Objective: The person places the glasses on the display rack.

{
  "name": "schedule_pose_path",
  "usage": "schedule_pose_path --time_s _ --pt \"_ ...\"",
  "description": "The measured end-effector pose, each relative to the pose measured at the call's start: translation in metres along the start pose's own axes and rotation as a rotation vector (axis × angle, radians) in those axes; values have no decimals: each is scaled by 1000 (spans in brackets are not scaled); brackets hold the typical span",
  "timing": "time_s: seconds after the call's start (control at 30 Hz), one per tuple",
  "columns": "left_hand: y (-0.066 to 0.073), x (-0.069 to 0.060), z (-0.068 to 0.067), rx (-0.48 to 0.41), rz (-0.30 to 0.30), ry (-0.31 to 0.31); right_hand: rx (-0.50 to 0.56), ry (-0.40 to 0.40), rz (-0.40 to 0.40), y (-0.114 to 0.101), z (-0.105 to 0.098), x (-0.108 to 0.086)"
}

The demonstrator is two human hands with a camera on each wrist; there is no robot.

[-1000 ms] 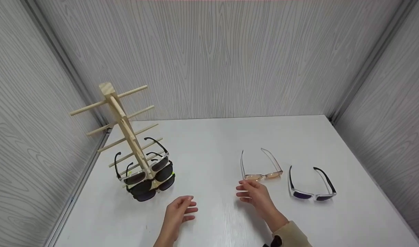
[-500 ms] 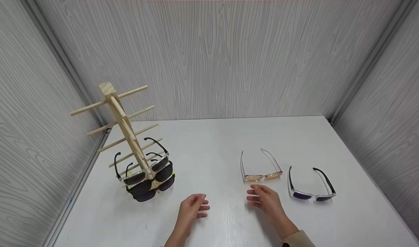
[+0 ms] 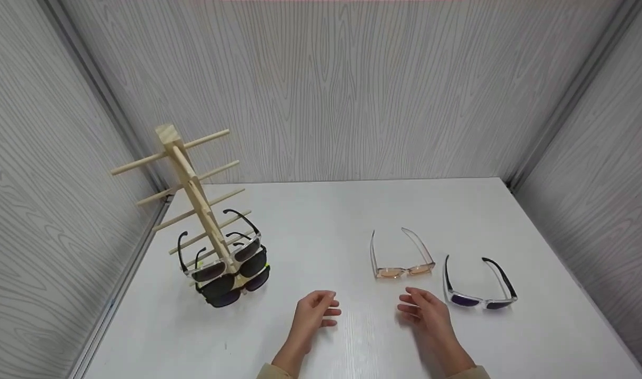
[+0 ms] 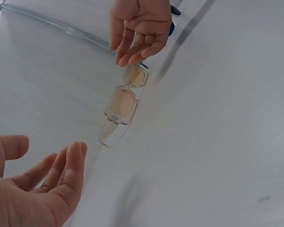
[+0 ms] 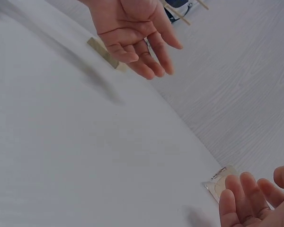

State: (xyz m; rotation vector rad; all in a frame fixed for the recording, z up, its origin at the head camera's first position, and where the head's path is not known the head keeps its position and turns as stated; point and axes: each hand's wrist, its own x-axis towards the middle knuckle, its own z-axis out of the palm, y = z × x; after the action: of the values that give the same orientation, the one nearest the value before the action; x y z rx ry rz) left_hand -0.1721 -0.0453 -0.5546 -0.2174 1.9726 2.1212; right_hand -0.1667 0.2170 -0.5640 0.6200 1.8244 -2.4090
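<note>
In the head view my left hand (image 3: 311,318) is held over the front of the white table, its fingers loosely bent around nothing. To its right, my right hand (image 3: 429,318) is also bare, with relaxed fingers. Just beyond the right hand lie clear-framed glasses (image 3: 404,271) with orange-tinted lenses, arms unfolded toward the back. Sunglasses (image 3: 481,302) with a clear front, dark purple lenses and black arms lie farther right. Both palms appear in the left wrist view, with the orange-lensed glasses (image 4: 125,101) between them. In the right wrist view the right hand (image 5: 253,203) partly hides those glasses.
A wooden rack (image 3: 197,197) with crossbars stands at the left of the table. Several pairs of sunglasses (image 3: 226,281) hang stacked on its lower bars, and its upper bars are bare. Grey wood-grain panels (image 3: 321,89) enclose the table at the back and sides.
My left hand has moved right, away from the rack. The right hand has drawn back from the orange-lensed glasses and shifted right. No eyewear has been moved.
</note>
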Motion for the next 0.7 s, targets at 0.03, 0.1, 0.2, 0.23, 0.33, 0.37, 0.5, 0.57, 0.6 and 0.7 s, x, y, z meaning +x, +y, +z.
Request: schedule_pose_path --time_s 0.03,0.1,0.2,0.23,0.33,0.37,0.5,0.57,0.6,0.7 --pt "0 1 2 -10 0 -3 3 1 1 -1 -3 0" --pt "-1 4 6 -38 -7 -7 13 11 4 -5 -8 1" --pt "-2 6 12 -92 -41 -11 21 32 11 -12 -16 0" --pt "-3 7 14 -105 -55 -10 27 44 16 -15 -18 0" --pt "-4 9 20 -122 -86 -11 38 62 21 -23 -25 -1" --pt "-3 9 22 -123 -90 -13 40 64 18 -25 -27 -1" --pt "-1 14 29 -111 -90 -34 44 72 -30 -32 -32 -2" --pt "0 16 32 -98 -84 -56 31 84 -64 -33 -32 -2" --pt "0 17 34 -89 -82 -67 19 90 -82 -34 -33 -2" --pt "1 20 37 -64 -70 -98 -17 113 -141 -34 -33 -1"
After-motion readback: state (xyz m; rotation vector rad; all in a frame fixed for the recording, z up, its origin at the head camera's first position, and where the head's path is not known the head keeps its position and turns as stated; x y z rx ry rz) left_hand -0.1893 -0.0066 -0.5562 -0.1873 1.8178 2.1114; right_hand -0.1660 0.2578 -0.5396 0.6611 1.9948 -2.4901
